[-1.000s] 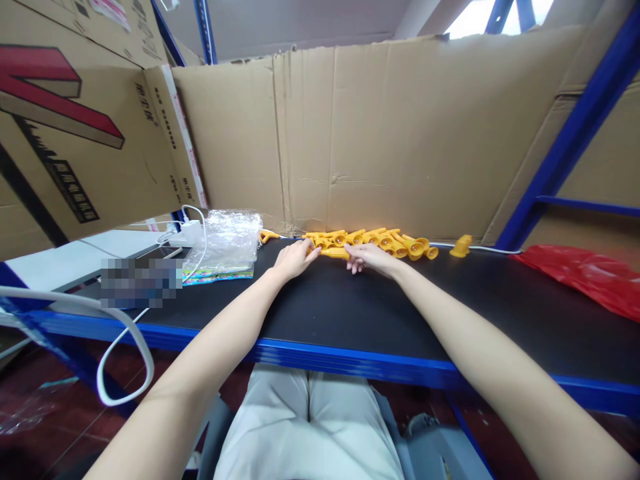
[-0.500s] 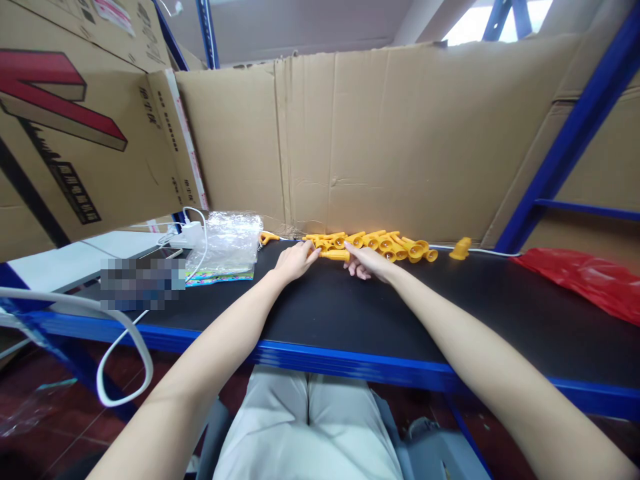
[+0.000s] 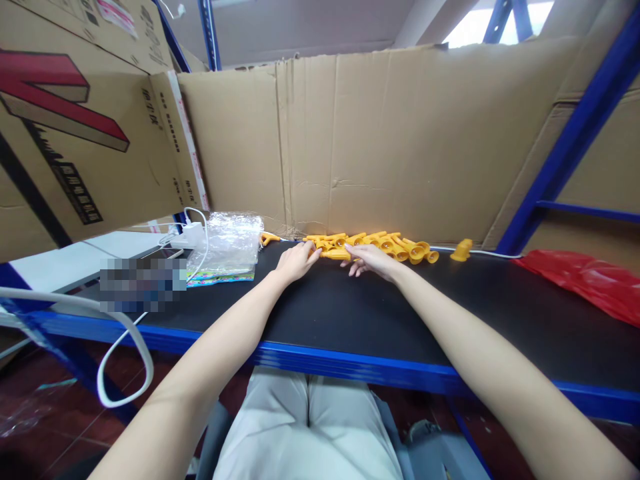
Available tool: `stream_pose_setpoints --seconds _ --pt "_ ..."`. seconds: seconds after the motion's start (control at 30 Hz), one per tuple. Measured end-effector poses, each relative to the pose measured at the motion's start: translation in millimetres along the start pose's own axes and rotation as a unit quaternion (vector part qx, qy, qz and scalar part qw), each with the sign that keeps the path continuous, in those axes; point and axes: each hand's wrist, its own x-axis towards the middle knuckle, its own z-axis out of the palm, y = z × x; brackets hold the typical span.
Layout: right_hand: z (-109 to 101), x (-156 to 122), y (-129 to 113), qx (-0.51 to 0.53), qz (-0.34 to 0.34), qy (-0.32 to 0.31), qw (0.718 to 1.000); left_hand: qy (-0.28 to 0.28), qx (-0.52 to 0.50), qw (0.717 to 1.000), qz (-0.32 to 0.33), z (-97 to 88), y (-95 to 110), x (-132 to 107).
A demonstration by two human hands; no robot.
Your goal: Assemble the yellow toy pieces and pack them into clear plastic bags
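A person in light trousers works two-handed at a black tabletop, forearms stretched over its blue front rail. Between the hands lies the slim yellow piece, lengthwise from left to right, just in front of a crowded row of yellow horn-shaped pieces.

The left hand has its fingers bent and drawn together, with thumb and fingertips closed on the piece's left end. The right hand meets the other end with thumb and forefinger, its remaining fingers loosely curled and slightly spread — whether it grips or merely touches cannot be told.

To the right of the row, a single yellow piece stands apart, with a red plastic bag farther right. On the left, a small orange-yellow piece sits beside clear plastic bags, next to a white adapter and its cable. Cardboard walls off the back; a large printed box looms at left — a bold red shape on its side.
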Motion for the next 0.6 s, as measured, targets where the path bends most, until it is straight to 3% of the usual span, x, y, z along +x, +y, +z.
stream_pose_setpoints --seconds 0.17,0.33,0.47,0.6 --pt "2 3 5 0.023 0.007 0.009 1.000 -0.001 -0.006 1.000 -0.004 0.3 0 0" --pt "4 3 -2 0.146 -0.007 0.034 0.989 0.006 -0.050 0.999 -0.007 -2.1 2 0" --pt "-1 7 -16 0.206 -0.045 0.159 0.964 0.064 -0.111 0.991 -0.043 -3.7 -6 4" --pt "-10 24 -22 0.115 -0.141 0.316 0.931 0.049 -0.104 0.991 -0.074 0.5 -19 8"
